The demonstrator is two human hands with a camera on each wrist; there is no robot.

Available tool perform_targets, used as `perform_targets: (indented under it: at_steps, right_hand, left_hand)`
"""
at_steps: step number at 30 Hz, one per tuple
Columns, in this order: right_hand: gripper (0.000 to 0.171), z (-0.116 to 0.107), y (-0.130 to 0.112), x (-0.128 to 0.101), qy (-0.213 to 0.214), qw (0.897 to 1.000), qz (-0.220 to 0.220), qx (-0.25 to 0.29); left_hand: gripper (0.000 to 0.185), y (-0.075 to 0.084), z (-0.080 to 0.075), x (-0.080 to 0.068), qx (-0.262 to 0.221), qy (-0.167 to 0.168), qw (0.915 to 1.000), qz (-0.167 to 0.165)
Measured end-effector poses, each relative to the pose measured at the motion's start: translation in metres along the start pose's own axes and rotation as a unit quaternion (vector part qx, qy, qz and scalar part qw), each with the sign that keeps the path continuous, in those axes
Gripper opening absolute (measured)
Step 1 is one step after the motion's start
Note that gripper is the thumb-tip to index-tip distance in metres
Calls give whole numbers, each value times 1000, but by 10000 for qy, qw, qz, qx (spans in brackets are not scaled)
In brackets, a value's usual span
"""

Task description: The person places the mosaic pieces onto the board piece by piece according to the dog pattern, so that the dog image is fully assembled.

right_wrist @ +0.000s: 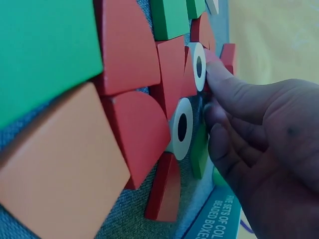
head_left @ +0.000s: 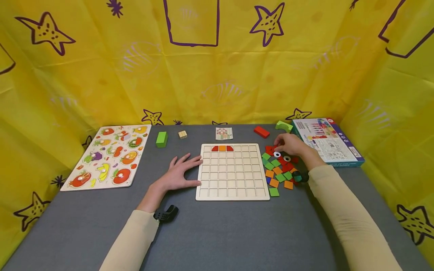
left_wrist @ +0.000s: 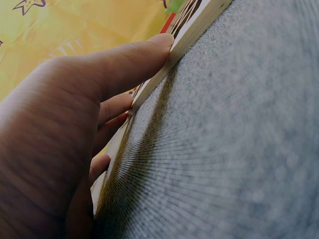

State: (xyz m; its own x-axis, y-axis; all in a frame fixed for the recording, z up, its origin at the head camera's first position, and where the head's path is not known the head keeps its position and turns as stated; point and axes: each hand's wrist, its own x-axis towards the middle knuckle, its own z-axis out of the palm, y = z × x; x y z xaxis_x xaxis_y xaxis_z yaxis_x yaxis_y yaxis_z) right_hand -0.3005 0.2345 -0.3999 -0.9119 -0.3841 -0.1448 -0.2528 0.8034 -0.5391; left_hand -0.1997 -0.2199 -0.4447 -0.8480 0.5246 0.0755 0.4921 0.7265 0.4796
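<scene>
A pale wooden grid board point(head_left: 233, 172) lies flat on the table. In its top row sit two red quarter-round pieces point(head_left: 229, 148) with an orange square point(head_left: 222, 148) between them. My left hand point(head_left: 177, 175) is spread at the board's left edge; in the left wrist view its straight thumb point(left_wrist: 134, 62) touches the rim. Right of the board, my right hand point(head_left: 292, 145) pinches a red piece point(right_wrist: 213, 56) at the far end of a loose pile, its shape mostly hidden by the fingers. Two white eye discs point(right_wrist: 182, 127) lie beside the fingertips.
Green, orange and red tiles point(head_left: 278, 177) are scattered right of the board. A game box point(head_left: 330, 141) lies behind the right hand. At the back are a pattern card point(head_left: 224, 133), a red block point(head_left: 262, 131) and green blocks point(head_left: 161, 139). A fruit puzzle point(head_left: 108, 158) lies left.
</scene>
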Motion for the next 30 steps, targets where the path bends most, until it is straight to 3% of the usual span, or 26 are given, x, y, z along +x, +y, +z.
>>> perform_targets:
  at_steps: [9, 16, 21, 30]
  right_hand:
    - [11, -2, -7, 1, 268, 9976, -292, 568]
    - [14, 10, -25, 13, 358, 9952, -437, 805]
    - [13, 22, -52, 24, 276, 9941, -461, 946]
    - [9, 51, -102, 49, 91, 9872, -1030, 1216]
  left_hand:
    - [81, 1, 0, 0, 21, 1, 10000, 3]
    - [82, 2, 0, 0, 41, -5, 10000, -16]
    - [83, -1, 0, 1, 75, 9, 9999, -83]
    - [83, 0, -1, 0, 66, -2, 9999, -136]
